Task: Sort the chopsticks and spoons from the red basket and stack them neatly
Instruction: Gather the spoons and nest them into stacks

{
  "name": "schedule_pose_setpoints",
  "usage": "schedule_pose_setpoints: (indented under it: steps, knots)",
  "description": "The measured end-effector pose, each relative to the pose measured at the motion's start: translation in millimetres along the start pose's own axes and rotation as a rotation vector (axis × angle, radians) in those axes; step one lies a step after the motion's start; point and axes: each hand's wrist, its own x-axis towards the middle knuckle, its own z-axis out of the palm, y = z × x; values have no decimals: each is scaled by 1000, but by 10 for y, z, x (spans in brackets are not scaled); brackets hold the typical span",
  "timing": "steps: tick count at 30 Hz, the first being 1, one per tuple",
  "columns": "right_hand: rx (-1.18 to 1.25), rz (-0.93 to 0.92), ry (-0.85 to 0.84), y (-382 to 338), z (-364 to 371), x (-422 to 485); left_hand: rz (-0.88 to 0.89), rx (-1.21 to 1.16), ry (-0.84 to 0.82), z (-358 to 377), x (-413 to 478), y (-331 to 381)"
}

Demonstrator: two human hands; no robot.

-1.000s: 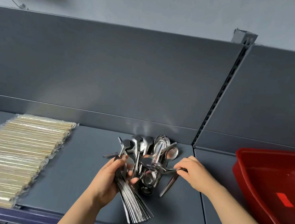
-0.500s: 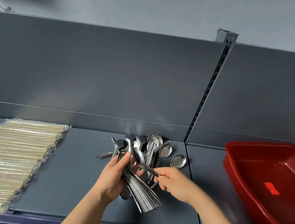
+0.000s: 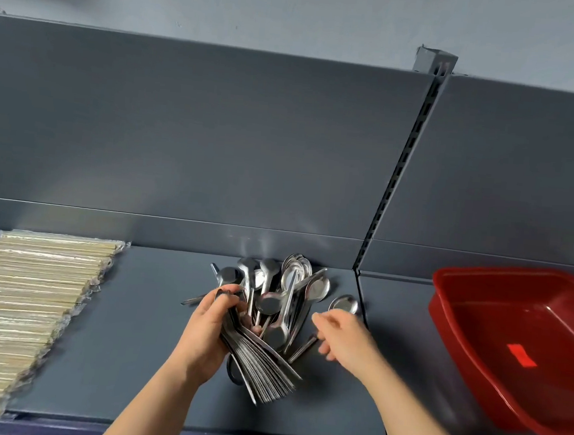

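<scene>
On the grey shelf (image 3: 127,307), the left hand (image 3: 208,331) is clamped round a fanned bundle of spoons (image 3: 260,366), handles pointing back toward the person. Half a second ago the right hand (image 3: 344,338) pinched a spoon by its handle beside that bundle; now its fingers are loosely apart and seem to hold nothing, though it is blurred, and it has drifted right, near a lone spoon (image 3: 344,304). My reading is that one more spoon has joined the bundle and another pick is next. A loose pile of spoons (image 3: 287,279) remains against the back panel. Wrapped chopsticks (image 3: 30,317) lie stacked at far left. The red basket (image 3: 514,272) at right looks emptied; a bright patch (image 3: 522,355) on its floor shows no legible writing, nor does anything else
</scene>
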Motion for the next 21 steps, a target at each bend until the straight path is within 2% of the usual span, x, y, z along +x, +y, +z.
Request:
schedule_pose_setpoints:
  steps: [1, 3, 8, 11, 15, 21]
  knots:
    - [-163, 20, 119, 39, -5, 62, -19, -25, 10, -6, 15, 11]
    - [-423, 51, 236, 43, 37, 151, -45, -69, 12, -2, 41, 24]
    - [-572, 38, 335, -17, 134, 331, -67, -75, 14, -13, 107, 30]
    - [-564, 53, 352, 35, 39, 377, -79, -81, 13, -26, 139, 46]
    - [-431, -76, 435, 1, 136, 360, -96, -87, 6, -11, 164, 57]
    - [-477, -170, 351, -53, 338, 384, -115, -99, -16, 22, 188, 127]
